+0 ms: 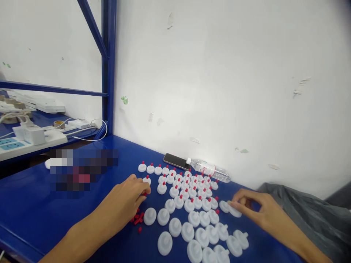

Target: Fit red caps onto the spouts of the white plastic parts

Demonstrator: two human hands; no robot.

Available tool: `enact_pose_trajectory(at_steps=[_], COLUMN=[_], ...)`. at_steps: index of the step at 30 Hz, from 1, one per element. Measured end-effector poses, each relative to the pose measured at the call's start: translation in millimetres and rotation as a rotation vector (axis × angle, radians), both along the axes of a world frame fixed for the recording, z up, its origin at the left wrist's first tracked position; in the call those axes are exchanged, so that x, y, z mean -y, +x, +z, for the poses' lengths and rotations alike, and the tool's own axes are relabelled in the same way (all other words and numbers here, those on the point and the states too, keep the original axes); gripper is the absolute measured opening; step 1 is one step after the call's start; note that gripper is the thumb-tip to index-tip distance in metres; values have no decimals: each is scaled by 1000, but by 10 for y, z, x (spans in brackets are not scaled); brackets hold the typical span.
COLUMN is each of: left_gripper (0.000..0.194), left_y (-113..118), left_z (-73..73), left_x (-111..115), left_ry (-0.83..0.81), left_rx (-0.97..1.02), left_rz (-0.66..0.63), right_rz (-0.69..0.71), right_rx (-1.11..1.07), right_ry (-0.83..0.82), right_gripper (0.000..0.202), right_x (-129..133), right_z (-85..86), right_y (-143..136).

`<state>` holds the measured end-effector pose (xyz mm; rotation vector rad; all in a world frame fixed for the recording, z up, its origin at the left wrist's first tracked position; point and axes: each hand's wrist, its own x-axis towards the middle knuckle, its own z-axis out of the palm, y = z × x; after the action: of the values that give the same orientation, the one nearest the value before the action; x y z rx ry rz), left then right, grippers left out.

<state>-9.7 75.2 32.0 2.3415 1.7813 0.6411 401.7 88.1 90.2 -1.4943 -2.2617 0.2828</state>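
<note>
On the blue table, many round white nozzle caps [188,232] lie in loose rows, the nearer ones with bare spouts. Those farther back carry small red tip caps [163,183] on their spouts. My left hand [128,195] is closed in a pinch, a bit of red showing at its fingertips, beside a red-tipped white cap [147,179]. Below it lies a small pile of loose red tip caps [137,218]. At the right edge of the rows, my right hand [253,206] pinches a white nozzle cap [235,211] between thumb and finger, with another white cap [224,206] beside it.
Against the wall lie a phone [177,161] and a clear plastic bottle [211,170] on its side. Dark grey plastic sheeting [298,208] is bunched at the right. A blue metal post [108,73] rises at the back left, near a power strip [30,142]. A pixelated patch covers the table's left part.
</note>
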Motion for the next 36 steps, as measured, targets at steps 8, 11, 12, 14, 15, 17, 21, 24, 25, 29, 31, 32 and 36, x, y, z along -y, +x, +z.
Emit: enact_pose_trajectory(at_steps=[8,11,12,14,15,17,21,24,25,29,31,32,36], left_gripper=[31,30,29,28,28,28,27,29,30,30,30,29,17], left_y=[-26,-42,-46,-53,-54,-51,-29,-6,5,103,194,247,463], left_z=[-4,24,34,55,66,95,187,254,267,271,265,263,226], left_x=[39,28,21,12,12,24,82,131,150,265,347,391,540], left_ry=[-70,-137,-160,-191,-199,-211,-211,-176,-150,-6,24,30,76], left_rx=[-47,-73,-82,-93,-95,-99,-96,-77,-62,40,107,136,110], left_rz=[-52,-73,-80,-89,-92,-94,-88,-73,-72,-137,-196,-222,-307], right_rz=[64,24,18,33,49,73,56,38,37,64,107,134,291], right_rx=[76,68,53,22,12,15,50,1,-26,-148,-158,-134,-41], right_ry=[-268,-199,-187,-189,-200,-239,-282,-201,-150,51,117,163,420], right_gripper=[30,37,39,39,37,37,39,36,33,23,17,14,25], right_x=[-11,-7,-2,17,30,55,70,60,61,126,190,229,411], right_z=[-156,-115,-106,-115,-133,-187,-260,-227,-208,-207,-270,-310,-429], right_y=[23,-17,-37,-86,-110,-152,-189,-197,-205,-311,-419,-485,-788])
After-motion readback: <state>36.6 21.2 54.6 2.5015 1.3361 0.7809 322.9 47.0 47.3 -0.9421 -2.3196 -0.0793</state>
